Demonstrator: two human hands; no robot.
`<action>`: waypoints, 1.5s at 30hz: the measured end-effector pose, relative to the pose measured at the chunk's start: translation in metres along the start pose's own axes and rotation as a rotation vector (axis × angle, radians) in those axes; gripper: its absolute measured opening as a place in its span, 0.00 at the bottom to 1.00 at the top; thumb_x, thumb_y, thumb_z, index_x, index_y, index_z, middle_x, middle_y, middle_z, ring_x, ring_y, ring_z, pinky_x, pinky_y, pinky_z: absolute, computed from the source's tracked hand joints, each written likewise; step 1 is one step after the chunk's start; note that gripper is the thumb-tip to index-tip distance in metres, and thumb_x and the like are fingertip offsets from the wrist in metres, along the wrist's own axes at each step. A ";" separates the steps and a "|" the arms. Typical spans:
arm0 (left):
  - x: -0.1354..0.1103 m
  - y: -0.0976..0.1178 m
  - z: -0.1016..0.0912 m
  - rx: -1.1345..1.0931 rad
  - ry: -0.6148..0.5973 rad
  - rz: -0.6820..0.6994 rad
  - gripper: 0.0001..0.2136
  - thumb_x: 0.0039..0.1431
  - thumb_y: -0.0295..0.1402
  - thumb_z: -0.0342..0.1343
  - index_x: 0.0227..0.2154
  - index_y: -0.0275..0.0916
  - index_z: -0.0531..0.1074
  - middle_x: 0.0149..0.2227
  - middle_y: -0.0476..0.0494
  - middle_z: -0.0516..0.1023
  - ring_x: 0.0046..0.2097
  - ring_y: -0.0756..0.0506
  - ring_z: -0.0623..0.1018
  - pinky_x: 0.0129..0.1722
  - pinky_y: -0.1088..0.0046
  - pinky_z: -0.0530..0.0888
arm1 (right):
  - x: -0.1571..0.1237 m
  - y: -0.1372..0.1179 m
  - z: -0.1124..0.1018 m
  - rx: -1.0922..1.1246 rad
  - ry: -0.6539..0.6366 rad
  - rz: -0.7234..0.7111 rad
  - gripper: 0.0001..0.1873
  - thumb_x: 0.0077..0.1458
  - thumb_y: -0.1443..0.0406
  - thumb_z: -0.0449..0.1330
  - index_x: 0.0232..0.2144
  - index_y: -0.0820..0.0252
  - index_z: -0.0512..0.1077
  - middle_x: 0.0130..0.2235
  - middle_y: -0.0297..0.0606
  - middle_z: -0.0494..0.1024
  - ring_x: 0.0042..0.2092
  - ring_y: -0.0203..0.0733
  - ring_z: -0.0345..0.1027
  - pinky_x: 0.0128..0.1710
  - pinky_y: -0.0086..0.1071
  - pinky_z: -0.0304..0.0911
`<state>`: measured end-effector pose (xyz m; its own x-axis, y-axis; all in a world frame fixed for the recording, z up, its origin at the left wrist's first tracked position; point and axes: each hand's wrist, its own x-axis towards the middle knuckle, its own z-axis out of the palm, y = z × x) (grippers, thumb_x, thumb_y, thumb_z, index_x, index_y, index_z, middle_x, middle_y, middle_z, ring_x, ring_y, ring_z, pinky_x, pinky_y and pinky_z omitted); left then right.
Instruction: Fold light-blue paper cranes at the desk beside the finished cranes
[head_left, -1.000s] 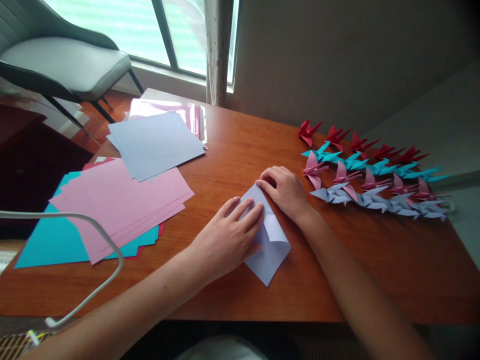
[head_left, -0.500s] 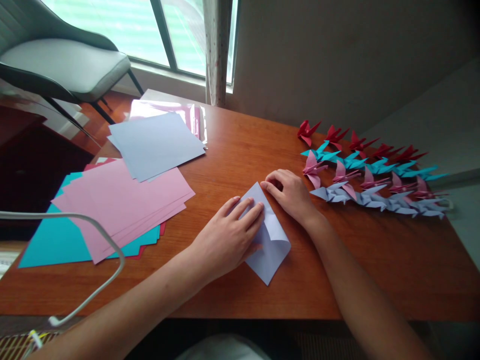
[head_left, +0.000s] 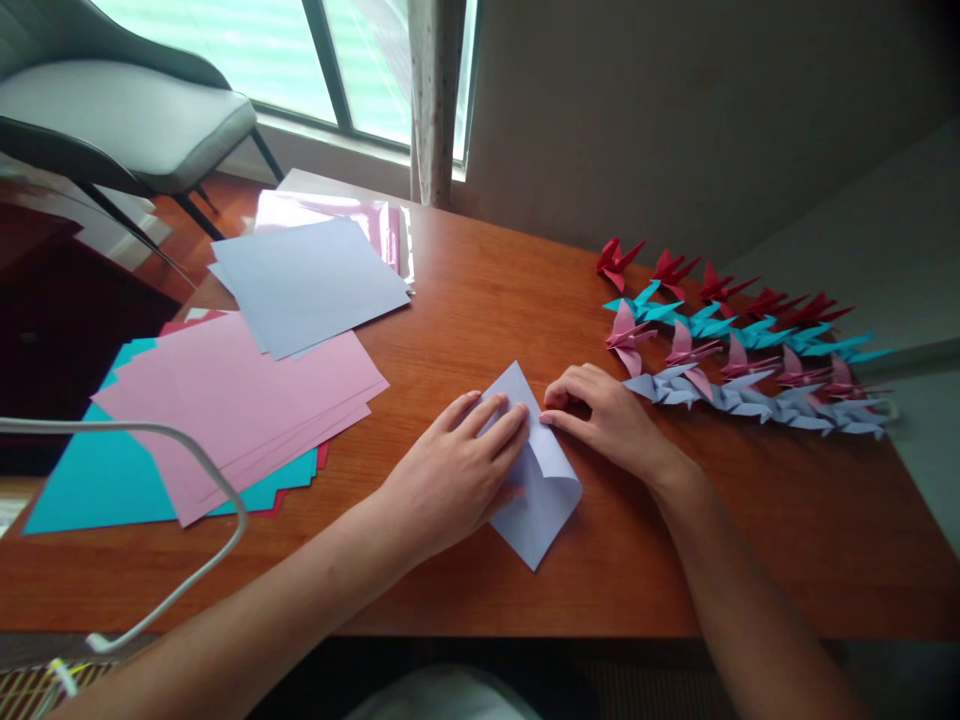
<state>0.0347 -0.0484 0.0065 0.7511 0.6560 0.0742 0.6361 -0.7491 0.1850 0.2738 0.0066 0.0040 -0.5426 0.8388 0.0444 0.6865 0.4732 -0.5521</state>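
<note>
A pale lavender sheet of origami paper (head_left: 531, 518) lies on the table in front of me, one corner toward me and its right side folded over, with a curled flap at the lower right. My left hand (head_left: 465, 465) rests flat across its left half, fingers spread and pressing it down. At the upper right edge of the paper is my right hand (head_left: 600, 415), its fingers curled and its thumb and fingertips closed at the folded edge. Part of the sheet is hidden beneath my left hand.
Rows of folded paper cranes (head_left: 720, 320) in red, blue, pink and lavender stand at the right. Stacked pink sheets (head_left: 247, 400), blue sheets (head_left: 90, 480) and lavender sheets (head_left: 307, 285) lie left. A white curved bar (head_left: 217, 480) crosses the lower left; a chair (head_left: 135, 120) stands beyond.
My right hand has slid down and slightly right along the paper's edge from near the top corner. My left hand and the sheet stay in place.
</note>
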 end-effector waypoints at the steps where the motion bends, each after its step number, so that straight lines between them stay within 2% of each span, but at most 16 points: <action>1: 0.000 0.000 0.000 0.000 0.000 0.000 0.27 0.70 0.45 0.46 0.65 0.32 0.62 0.66 0.37 0.66 0.65 0.35 0.64 0.65 0.55 0.57 | 0.000 0.000 0.000 0.004 -0.010 -0.004 0.08 0.60 0.60 0.64 0.32 0.54 0.70 0.34 0.34 0.75 0.38 0.43 0.66 0.40 0.36 0.61; 8: 0.001 0.001 0.001 0.001 -0.010 0.002 0.27 0.69 0.45 0.46 0.64 0.32 0.63 0.66 0.37 0.66 0.65 0.34 0.64 0.65 0.54 0.57 | 0.017 -0.002 0.009 -0.091 0.079 0.094 0.10 0.62 0.60 0.62 0.29 0.55 0.69 0.33 0.35 0.76 0.38 0.44 0.67 0.39 0.37 0.59; 15: 0.000 0.000 0.003 -0.001 -0.003 0.005 0.26 0.70 0.45 0.46 0.63 0.32 0.64 0.66 0.37 0.65 0.65 0.34 0.64 0.65 0.53 0.58 | 0.055 0.002 0.012 -0.167 0.100 0.073 0.09 0.62 0.59 0.61 0.30 0.55 0.71 0.34 0.36 0.77 0.39 0.44 0.68 0.39 0.37 0.59; 20: 0.000 0.000 0.002 -0.007 -0.014 0.000 0.27 0.70 0.45 0.45 0.64 0.31 0.62 0.66 0.37 0.64 0.66 0.34 0.63 0.66 0.52 0.57 | 0.064 0.002 0.013 -0.187 0.126 0.099 0.11 0.62 0.57 0.61 0.30 0.55 0.70 0.34 0.36 0.77 0.38 0.45 0.68 0.38 0.36 0.57; 26: 0.000 0.000 0.001 -0.014 -0.001 -0.001 0.26 0.69 0.45 0.47 0.63 0.33 0.64 0.66 0.37 0.65 0.66 0.35 0.64 0.66 0.54 0.57 | 0.050 0.002 0.023 -0.185 0.220 0.062 0.10 0.63 0.58 0.60 0.31 0.55 0.69 0.34 0.37 0.75 0.38 0.45 0.66 0.38 0.37 0.58; 36: -0.001 -0.002 0.000 -0.058 -0.010 -0.007 0.28 0.69 0.44 0.47 0.66 0.34 0.60 0.66 0.38 0.65 0.67 0.35 0.63 0.66 0.55 0.56 | 0.006 0.008 0.006 -0.138 0.060 -0.013 0.14 0.60 0.55 0.63 0.29 0.55 0.67 0.32 0.35 0.73 0.37 0.43 0.65 0.38 0.36 0.59; 41: -0.001 -0.004 0.000 -0.086 -0.006 0.000 0.27 0.69 0.44 0.49 0.66 0.35 0.60 0.67 0.39 0.65 0.67 0.36 0.62 0.67 0.55 0.55 | -0.003 0.010 0.002 -0.144 0.010 -0.043 0.15 0.58 0.54 0.65 0.29 0.56 0.68 0.33 0.36 0.73 0.37 0.44 0.64 0.37 0.37 0.59; 45: -0.001 -0.007 0.000 -0.119 -0.014 -0.002 0.28 0.69 0.45 0.49 0.66 0.37 0.59 0.68 0.40 0.63 0.68 0.36 0.60 0.68 0.55 0.54 | -0.004 0.007 -0.002 -0.018 0.013 -0.014 0.14 0.56 0.56 0.67 0.29 0.56 0.69 0.32 0.34 0.74 0.37 0.42 0.65 0.37 0.35 0.60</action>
<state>0.0295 -0.0439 0.0055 0.7529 0.6553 0.0607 0.6123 -0.7313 0.3005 0.2817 0.0069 0.0013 -0.5460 0.8355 0.0627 0.6877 0.4896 -0.5361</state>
